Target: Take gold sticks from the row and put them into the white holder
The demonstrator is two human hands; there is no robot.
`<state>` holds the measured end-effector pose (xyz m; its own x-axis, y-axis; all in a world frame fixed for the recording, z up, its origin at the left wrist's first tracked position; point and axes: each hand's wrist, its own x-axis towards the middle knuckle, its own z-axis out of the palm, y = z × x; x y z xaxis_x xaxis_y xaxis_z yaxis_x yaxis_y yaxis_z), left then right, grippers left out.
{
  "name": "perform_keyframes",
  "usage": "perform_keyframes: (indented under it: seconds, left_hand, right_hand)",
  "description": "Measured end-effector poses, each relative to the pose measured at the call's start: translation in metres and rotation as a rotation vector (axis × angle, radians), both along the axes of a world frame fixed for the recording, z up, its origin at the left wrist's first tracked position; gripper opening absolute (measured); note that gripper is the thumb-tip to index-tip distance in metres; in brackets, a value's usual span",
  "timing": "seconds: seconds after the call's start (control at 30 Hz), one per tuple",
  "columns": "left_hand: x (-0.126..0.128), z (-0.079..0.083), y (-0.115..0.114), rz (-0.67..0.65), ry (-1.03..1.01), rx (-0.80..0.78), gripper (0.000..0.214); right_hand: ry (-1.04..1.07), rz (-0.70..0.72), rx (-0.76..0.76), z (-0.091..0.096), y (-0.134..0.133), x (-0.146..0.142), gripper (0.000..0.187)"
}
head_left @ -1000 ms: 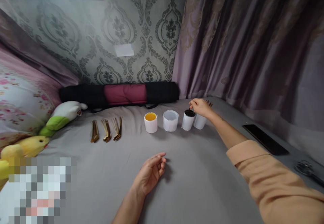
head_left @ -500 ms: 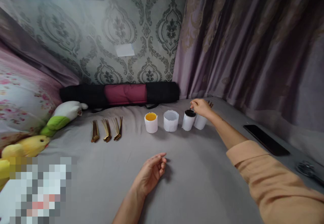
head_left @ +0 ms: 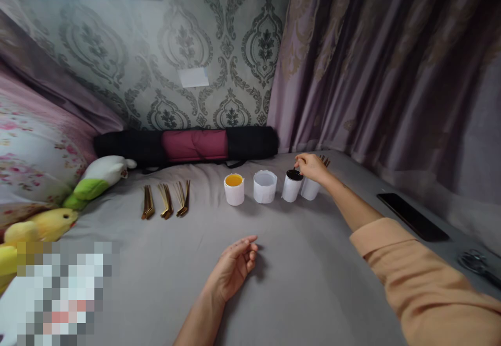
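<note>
My right hand [head_left: 312, 168] reaches over a white cup [head_left: 290, 190] with a black inside or contents. Its fingertips are pinched at the cup's rim, and a tiny dark bit shows just below them; what it is I cannot make out. Behind the wrist stands another white cup [head_left: 310, 190] with thin brown sticks [head_left: 324, 161] poking up, partly hidden by the hand. To the left are a wide whitish cup [head_left: 265, 190] and a white cup [head_left: 234, 194] with a yellow-orange inside. My left hand [head_left: 237, 267] rests on the grey sheet, loosely curled, index finger stretched out, holding nothing.
Three bundles of thin gold-brown strips [head_left: 166, 201] lie at the left. A black and maroon roll bag [head_left: 194, 144] lies along the wall. Plush toys [head_left: 102, 175] are at far left. A black phone [head_left: 410, 216] lies on the right, near a dark object [head_left: 475, 262].
Almost nothing differs. My right hand stays pinched at the dark cup's rim, and my left hand keeps its place on the sheet. The view has shifted very slightly.
</note>
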<state>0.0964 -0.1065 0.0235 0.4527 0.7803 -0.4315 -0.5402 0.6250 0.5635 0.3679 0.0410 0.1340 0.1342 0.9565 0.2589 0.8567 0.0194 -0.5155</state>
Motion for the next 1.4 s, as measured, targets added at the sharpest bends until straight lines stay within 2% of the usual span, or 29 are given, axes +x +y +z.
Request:
perform_keyframes:
  seconds: [0.53, 0.93, 1.13, 1.4]
  left_hand:
    - [0.0, -0.001, -0.001, 0.003, 0.002, 0.004, 0.029]
    - [0.0, -0.002, 0.0, 0.006, -0.014, -0.001, 0.028]
    - [0.0, -0.005, 0.0, -0.008, -0.042, 0.017, 0.028]
    - [0.001, 0.001, 0.0, 0.023, -0.024, -0.011, 0.021]
  right_hand:
    - [0.013, -0.027, 0.027, -0.001, 0.0, 0.006, 0.03]
    - [0.059, -0.1, 0.176, -0.003, -0.008, 0.006, 0.027]
    - [0.12, -0.099, 0.304, -0.007, -0.019, 0.003, 0.027]
    - [0.279, -0.08, 0.32, -0.011, -0.042, -0.013, 0.032]
